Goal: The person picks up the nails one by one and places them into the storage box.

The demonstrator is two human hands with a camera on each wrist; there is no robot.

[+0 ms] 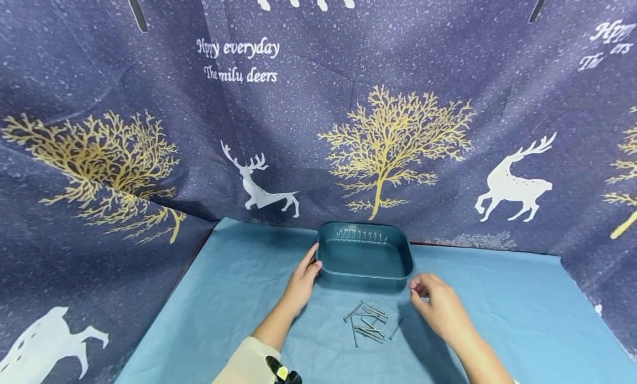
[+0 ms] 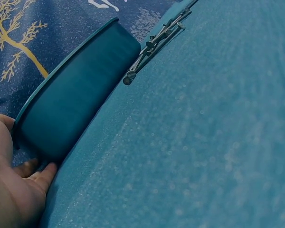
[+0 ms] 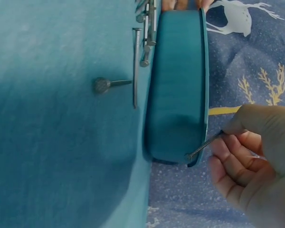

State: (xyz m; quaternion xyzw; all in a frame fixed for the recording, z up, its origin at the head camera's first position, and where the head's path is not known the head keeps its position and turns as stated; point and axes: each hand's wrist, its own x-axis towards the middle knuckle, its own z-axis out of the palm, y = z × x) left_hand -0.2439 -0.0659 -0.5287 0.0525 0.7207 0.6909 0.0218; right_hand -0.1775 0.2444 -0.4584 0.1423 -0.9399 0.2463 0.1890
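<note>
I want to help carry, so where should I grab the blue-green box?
Best, I think, by its two short ends, one hand from the left and one from the right. The box sits open side up, and its rim sticks out a little, so fingers could hook under. Nails lie in front, so the ends look easier.

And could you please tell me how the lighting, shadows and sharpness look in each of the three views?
Head view: brightest, with pale glare streaks on the far inner wall of the tray and a shadow on the blue cloth beside the right forearm; left wrist view: dimmer, the foreground cloth soft and grainy; right wrist view: also dim, a broad shadow darkening the cloth's lower part.
</note>
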